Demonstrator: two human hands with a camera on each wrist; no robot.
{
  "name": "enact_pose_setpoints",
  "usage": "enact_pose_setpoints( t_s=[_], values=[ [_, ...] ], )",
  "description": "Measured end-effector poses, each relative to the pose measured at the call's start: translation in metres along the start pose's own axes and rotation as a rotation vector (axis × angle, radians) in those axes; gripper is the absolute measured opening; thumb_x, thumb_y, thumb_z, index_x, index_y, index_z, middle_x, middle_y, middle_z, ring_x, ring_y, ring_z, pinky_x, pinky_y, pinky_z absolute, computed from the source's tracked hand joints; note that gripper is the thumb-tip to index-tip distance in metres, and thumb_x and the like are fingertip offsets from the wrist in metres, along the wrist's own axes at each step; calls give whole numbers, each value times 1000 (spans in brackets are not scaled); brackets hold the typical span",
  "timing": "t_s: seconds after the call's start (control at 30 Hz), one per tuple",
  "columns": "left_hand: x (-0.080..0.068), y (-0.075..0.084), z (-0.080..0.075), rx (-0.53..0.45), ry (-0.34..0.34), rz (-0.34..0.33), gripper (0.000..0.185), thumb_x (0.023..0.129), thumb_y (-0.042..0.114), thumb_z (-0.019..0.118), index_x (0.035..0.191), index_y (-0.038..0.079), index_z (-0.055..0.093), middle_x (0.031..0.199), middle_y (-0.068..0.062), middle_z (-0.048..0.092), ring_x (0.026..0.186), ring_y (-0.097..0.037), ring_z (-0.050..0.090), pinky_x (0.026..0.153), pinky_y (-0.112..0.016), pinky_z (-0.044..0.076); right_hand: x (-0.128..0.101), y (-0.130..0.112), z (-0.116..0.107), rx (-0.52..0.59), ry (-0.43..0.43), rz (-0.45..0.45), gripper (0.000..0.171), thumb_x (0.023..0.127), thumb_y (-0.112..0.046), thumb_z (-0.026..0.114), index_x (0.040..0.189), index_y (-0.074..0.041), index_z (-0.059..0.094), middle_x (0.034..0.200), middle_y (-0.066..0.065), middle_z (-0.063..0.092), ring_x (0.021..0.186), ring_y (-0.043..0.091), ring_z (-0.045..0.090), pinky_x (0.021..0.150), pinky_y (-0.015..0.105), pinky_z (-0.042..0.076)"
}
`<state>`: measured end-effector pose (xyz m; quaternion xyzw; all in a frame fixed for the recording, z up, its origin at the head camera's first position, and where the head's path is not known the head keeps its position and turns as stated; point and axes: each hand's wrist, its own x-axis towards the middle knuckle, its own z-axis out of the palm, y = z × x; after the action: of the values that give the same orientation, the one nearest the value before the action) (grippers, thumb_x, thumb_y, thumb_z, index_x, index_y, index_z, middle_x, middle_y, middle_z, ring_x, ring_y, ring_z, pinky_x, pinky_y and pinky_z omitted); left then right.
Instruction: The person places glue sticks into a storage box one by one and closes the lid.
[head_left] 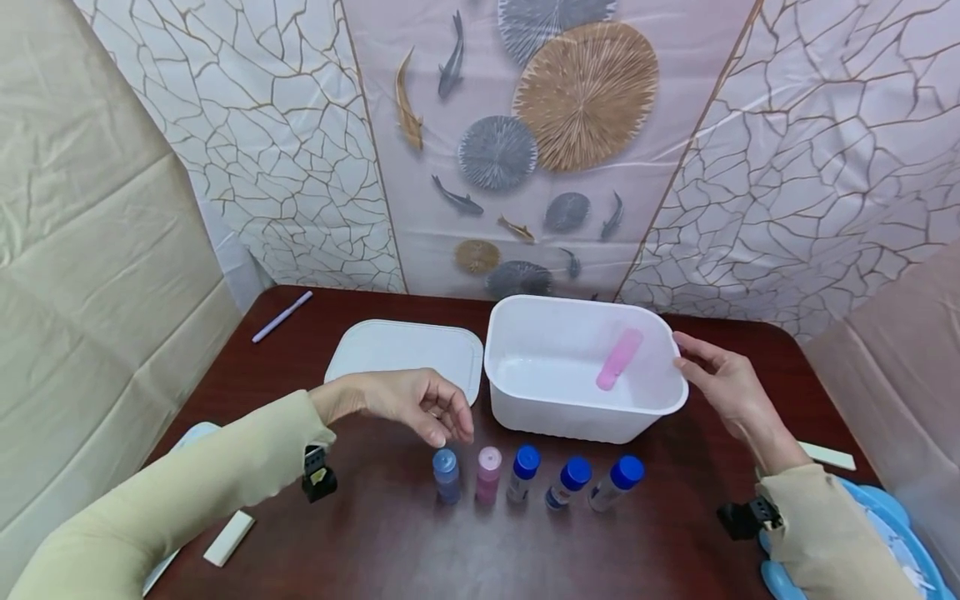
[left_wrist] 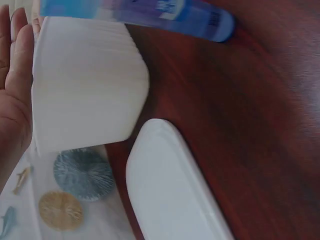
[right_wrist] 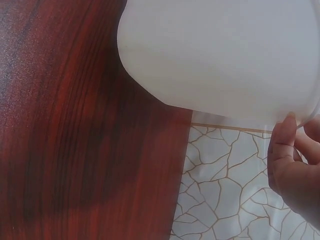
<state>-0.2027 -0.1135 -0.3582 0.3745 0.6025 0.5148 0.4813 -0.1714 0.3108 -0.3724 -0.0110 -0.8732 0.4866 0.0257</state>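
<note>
Left hand (head_left: 408,404) hovering with fingers loosely curled, gripping nothing, fingertips just above the light-blue-capped bottle (head_left: 446,475) at the near end of a row. Beyond it, away from the hand toward the right: a pink bottle (head_left: 487,473), then three blue-capped bottles (head_left: 573,482), all upright or slightly tilted on the table (head_left: 375,533). Just behind the left hand, a white lid (head_left: 405,354) lying flat.

Right hand (head_left: 723,383) resting against the right rim of the white tub (head_left: 585,367), fingers relaxed rather than clenched; thumb touching the rim edge in the right wrist view. Inside the tub, well away from both hands, a pink tube (head_left: 618,358) leaning against the back wall.

Likely risks: bottles packed close, so a wide or hurried pinch on the first could knock the pink neighbour over and topple the row. Narrow bottle, small cap, so a grip on the cap alone could slip. Tub steadied only by light contact, so a push could slide it. A drop from height could bounce the bottle out.
</note>
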Motion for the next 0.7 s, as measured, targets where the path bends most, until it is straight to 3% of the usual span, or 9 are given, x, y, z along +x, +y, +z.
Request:
enact_pose_setpoints(
  t_s=[0.2,0.3,0.53,0.7],
  values=[
    [-7,-12,4,-16,-37,7,59,77,21,79,113,-17,52,110,-9,66,101,-17,61,96,-30,48,0,1,0,38,3,-10,53,95,-19,57,139,5,39,117,-15,54,86,-15,51,72,8,49],
    [-7,-14,7,-24,-54,-8,54,78,14,77,115,-17,51,111,-12,64,101,-16,61,93,-28,49,0,2,0,54,0,-16,53,95,-18,57,139,5,39,115,-19,53,86,-15,51,72,8,49],
    [-3,-22,13,-45,-87,-43,43,80,-3,71,115,-17,51,99,-1,65,88,-9,61,76,-19,51,0,3,1,43,10,-7,52,95,-17,57,139,4,40,119,-12,54,86,-15,52,72,7,48],
    [-3,-29,14,-41,-83,-50,40,80,-6,68,115,-17,52,94,1,66,82,-6,59,73,-17,51,1,1,1,15,8,0,52,95,-18,56,139,4,40,134,17,51,86,-17,50,72,6,48]
  ],
)
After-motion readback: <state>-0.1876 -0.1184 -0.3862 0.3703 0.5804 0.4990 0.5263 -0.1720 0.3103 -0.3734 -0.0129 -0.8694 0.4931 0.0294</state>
